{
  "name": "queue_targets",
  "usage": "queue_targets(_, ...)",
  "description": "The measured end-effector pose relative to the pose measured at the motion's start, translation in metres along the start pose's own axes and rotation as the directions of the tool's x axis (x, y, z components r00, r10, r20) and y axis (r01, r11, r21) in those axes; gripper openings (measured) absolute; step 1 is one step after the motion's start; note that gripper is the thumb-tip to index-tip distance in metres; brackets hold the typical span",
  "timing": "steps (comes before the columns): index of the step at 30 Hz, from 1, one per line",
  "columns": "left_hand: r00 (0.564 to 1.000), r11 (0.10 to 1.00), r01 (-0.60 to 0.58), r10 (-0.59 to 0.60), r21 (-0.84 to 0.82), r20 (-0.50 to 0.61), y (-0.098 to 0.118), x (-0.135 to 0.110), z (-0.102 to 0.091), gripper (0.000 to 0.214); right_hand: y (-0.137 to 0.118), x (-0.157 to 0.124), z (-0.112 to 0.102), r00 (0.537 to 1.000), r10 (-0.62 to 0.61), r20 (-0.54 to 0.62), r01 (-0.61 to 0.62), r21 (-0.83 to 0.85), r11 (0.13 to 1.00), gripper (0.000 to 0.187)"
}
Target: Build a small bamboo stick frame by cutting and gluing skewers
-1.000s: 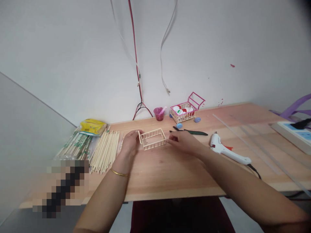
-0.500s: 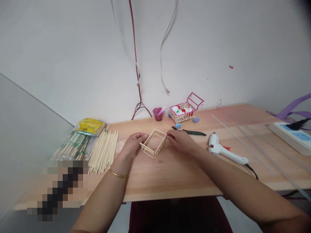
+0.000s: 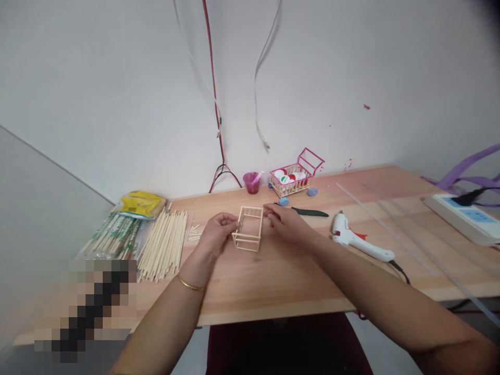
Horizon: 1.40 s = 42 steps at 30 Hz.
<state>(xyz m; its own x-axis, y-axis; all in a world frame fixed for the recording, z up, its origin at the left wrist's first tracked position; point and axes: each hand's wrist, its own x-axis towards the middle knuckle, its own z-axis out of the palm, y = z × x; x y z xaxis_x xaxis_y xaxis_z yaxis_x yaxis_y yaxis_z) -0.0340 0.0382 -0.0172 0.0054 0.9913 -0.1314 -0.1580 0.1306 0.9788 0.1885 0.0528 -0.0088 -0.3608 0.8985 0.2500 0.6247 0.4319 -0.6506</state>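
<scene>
A small open basket frame [image 3: 248, 228] made of thin wooden sticks rests on the wooden table [image 3: 273, 281], its long side pointing away from me. My left hand [image 3: 216, 234] pinches its left wall with curled fingers. My right hand [image 3: 284, 223] grips the far right corner, fingers closed on the frame. A gold bangle sits on my left wrist.
Loose wooden sticks [image 3: 163, 244] and wrapped chopsticks [image 3: 113, 234] lie at the left, with a yellow packet [image 3: 141, 204]. A white glue gun [image 3: 353, 239], dark pliers [image 3: 308, 212], a pink cup [image 3: 251, 182] and a pink toy cart [image 3: 295, 178] stand behind. A power strip [image 3: 466, 219] sits far right.
Both hands have turned the stick frame about a quarter turn on the table; its long side ran left to right before and now points away from me.
</scene>
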Motion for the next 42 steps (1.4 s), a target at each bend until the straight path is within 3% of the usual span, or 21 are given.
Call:
queue_targets(5, 1.0, 1.0, 0.018, -0.018, 0.013, 0.02, 0.001, 0.0, -0.004, 0.026, 0.004, 0.0, 0.0, 1.0, 0.02, -0.019, -0.019, 0.048, 0.999, 0.031)
queue_targets(11, 0.993, 0.993, -0.074, 0.065, -0.087, -0.1, -0.003, 0.006, -0.004, 0.033, 0.002, 0.001, 0.002, 0.995, 0.092, -0.033, -0.085, 0.161, 0.983, 0.03)
queue_targets(13, 0.996, 0.981, -0.074, 0.063, -0.177, -0.068, -0.004, 0.005, 0.001, 0.038, 0.001, 0.001, 0.004, 0.994, 0.106, -0.023, -0.099, 0.193, 0.976, 0.029)
queue_targets(15, 0.997, 0.975, -0.037, 0.049, -0.218, 0.053, -0.004, 0.002, 0.006, 0.039, 0.0, 0.001, 0.005, 0.991, 0.132, 0.023, -0.133, 0.25, 0.959, 0.029)
queue_targets(18, 0.982, 0.984, -0.003, 0.036, -0.18, 0.183, -0.002, -0.003, 0.011, 0.041, -0.002, 0.001, 0.007, 0.979, 0.173, 0.103, -0.2, 0.397, 0.896, 0.032)
queue_targets(25, 0.996, 0.978, 0.009, 0.011, -0.211, 0.094, -0.001, -0.003, 0.01, 0.041, 0.001, 0.002, 0.011, 0.982, 0.143, 0.12, -0.187, 0.638, 0.747, 0.032)
queue_targets(34, 0.997, 0.965, 0.025, -0.004, -0.259, 0.082, -0.002, -0.002, 0.01, 0.039, 0.005, 0.007, 0.017, 0.943, 0.291, 0.164, -0.285, 0.85, 0.443, 0.022)
queue_targets(42, 0.997, 0.965, 0.013, 0.009, -0.261, 0.082, -0.005, 0.001, 0.006, 0.035, -0.006, 0.005, 0.009, 0.926, 0.331, 0.183, -0.31, 0.867, 0.391, 0.022)
